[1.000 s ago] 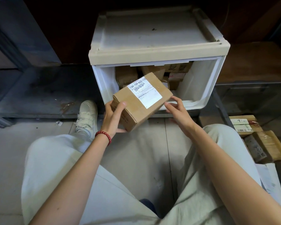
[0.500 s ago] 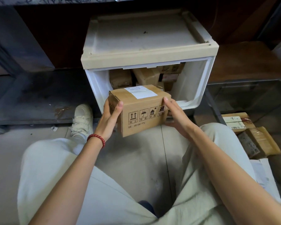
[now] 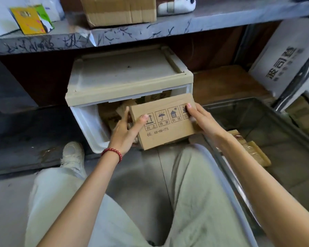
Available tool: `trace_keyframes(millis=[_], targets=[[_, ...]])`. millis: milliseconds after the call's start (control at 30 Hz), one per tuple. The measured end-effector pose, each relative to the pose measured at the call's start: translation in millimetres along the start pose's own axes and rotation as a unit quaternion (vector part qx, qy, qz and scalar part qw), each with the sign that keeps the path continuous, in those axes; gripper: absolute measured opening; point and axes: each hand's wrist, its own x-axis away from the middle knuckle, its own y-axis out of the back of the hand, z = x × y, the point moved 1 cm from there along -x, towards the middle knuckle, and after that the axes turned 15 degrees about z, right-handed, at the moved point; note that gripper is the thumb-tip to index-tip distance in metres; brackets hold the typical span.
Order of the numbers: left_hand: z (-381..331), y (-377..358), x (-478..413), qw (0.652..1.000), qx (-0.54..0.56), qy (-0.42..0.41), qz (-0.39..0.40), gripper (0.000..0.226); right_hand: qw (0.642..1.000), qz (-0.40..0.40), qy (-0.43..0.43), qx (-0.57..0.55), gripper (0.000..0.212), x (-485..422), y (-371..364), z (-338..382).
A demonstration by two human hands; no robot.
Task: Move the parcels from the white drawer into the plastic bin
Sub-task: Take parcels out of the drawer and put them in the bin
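L hand [image 3: 124, 133] is curled round the left end of a cardboard parcel [image 3: 168, 127], w/ thumb laid on its printed face. R hand [image 3: 202, 120] grips the opposite end, fingers set on the upper right corner. The parcel is held off the floor, tilted, just in front of the open white drawer [image 3: 86, 122] & beside the plastic bin [image 3: 225, 177] at the right. More parcels [image 3: 110, 115] are seen inside the drawer. Taped parcels [image 3: 253, 152] lie in the bin near its left wall. A red bead bracelet [image 3: 112, 153] is worn on the L wrist. Above, a cardboard box [image 3: 119, 9] is carried on a grey shelf [image 3: 168, 29].
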Motion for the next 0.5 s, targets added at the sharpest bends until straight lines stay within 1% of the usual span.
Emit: trace_keyframes(millis=[67,167,233,333,367,433,500], targets=[[-28,-17,-13,1.000,0.002,-0.024,0.016,0.097,0.999,-0.038,-0.002,0.006,0.032,14,23,4],[-70,-51,-33,0.995,-0.006,-0.082,0.053,0.093,0.993,-0.107,-0.034,-0.041,0.047,37,62,0],[-90,-78,-48,0.991,-0.016,-0.106,0.082,0.079,0.986,-0.138,-0.048,-0.083,0.055,55,88,-7],[-110,-121,-67,0.985,-0.004,-0.111,0.130,0.056,0.977,-0.175,-0.050,-0.110,0.057,86,120,-21],[-113,-135,-73,0.984,0.003,-0.105,0.145,0.051,0.974,-0.186,-0.055,-0.113,0.063,95,130,-30],[-117,-165,-84,0.981,0.002,-0.097,0.167,0.047,0.968,-0.210,-0.071,-0.120,0.083,110,148,-53],[-120,-192,-93,0.978,-0.033,-0.092,0.186,0.046,0.958,-0.227,-0.097,-0.143,0.102,124,166,-84]])
